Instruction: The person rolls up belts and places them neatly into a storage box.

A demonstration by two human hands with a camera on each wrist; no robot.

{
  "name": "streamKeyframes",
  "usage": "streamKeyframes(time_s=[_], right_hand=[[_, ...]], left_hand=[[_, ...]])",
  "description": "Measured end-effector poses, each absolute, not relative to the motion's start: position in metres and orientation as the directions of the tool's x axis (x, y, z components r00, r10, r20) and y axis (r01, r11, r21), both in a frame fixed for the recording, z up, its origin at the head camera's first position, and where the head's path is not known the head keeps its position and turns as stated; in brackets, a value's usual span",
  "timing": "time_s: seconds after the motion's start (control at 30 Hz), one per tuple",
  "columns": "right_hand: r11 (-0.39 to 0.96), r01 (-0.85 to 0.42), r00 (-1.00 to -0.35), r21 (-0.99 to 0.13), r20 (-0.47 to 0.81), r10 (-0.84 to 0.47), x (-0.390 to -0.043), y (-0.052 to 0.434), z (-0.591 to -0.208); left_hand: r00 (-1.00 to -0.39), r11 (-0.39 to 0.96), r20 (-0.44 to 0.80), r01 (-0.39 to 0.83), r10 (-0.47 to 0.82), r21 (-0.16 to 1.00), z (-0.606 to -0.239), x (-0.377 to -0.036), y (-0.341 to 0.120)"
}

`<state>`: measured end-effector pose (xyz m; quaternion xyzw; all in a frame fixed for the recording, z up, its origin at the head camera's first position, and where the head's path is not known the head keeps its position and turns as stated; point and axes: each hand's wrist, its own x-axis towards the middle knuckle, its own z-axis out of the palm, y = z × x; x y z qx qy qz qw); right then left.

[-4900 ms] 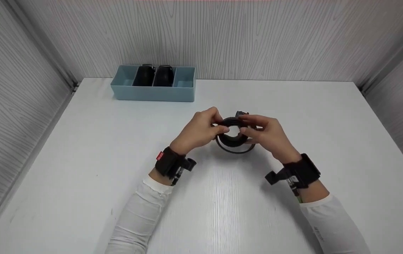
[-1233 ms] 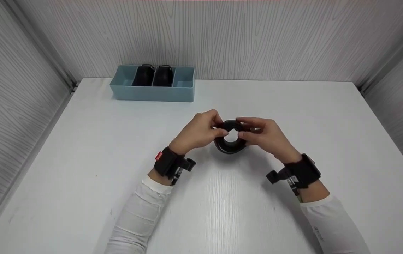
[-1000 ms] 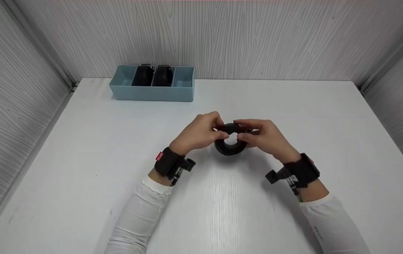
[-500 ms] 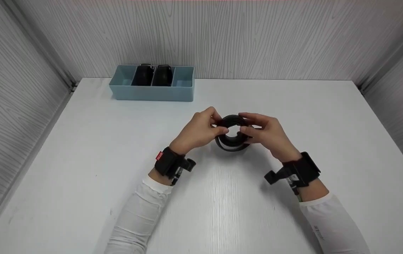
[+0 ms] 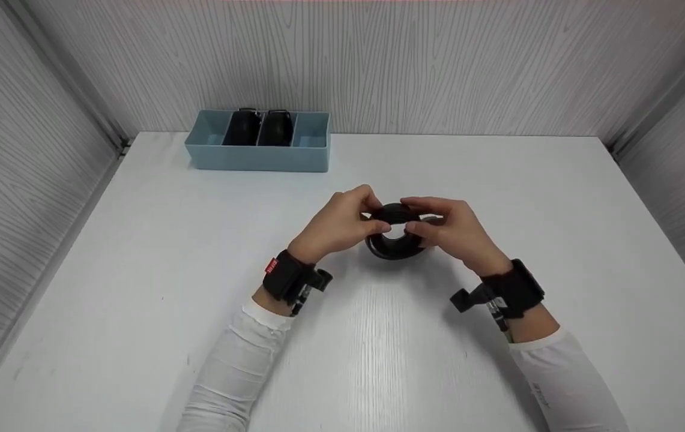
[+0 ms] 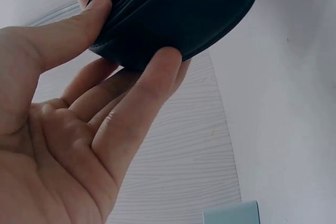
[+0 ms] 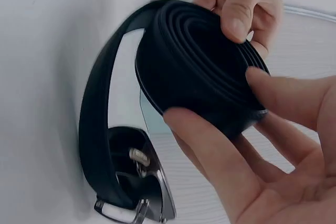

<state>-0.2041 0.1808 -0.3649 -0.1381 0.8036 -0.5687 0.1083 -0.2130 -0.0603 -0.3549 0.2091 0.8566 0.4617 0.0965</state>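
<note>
A black belt (image 5: 395,250), wound into a coil, is held above the table between both hands. My left hand (image 5: 342,222) pinches the coil's left side, thumb at the inner opening and fingers on the outside. On the opposite side my right hand (image 5: 453,231) grips it the same way. The right wrist view shows several tight layers, with an outer length of belt standing away from the coil in a loop. At that loop's end hangs a silver buckle (image 7: 118,212). From the left wrist view, the coil's smooth outer band (image 6: 178,14) faces the camera.
A blue-grey divided tray (image 5: 258,159) stands at the back left of the white table (image 5: 342,336). Its two middle compartments each hold a black coiled item (image 5: 242,128), probably a belt. Wood-grain panels (image 5: 378,66) enclose the back and sides.
Compared with the earliest frame, the loose outer loop hangs closer to the coil. Over the last second the coil has tipped back and forth between the fingers, while both forearms stay nearly in place.
</note>
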Motion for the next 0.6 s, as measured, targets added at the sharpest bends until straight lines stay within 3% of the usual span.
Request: streamKeyframes(time_s=[0.27,0.6], right_hand=[[0.206,-0.043,-0.955,-0.978,-0.020,-0.295,-0.2062,0.1834,-0.3674],[0.423,-0.224,-0.915,-0.878,0.040,-0.402,-0.2037,0.1819,-0.3645]], left_hand=[[-0.909,0.440,0.050,0.248,0.414,0.863,-0.3559,-0.2135,-0.0590],[-0.874,0.493,0.020,0.293,0.486,0.820,-0.3539,-0.2115,-0.0605]])
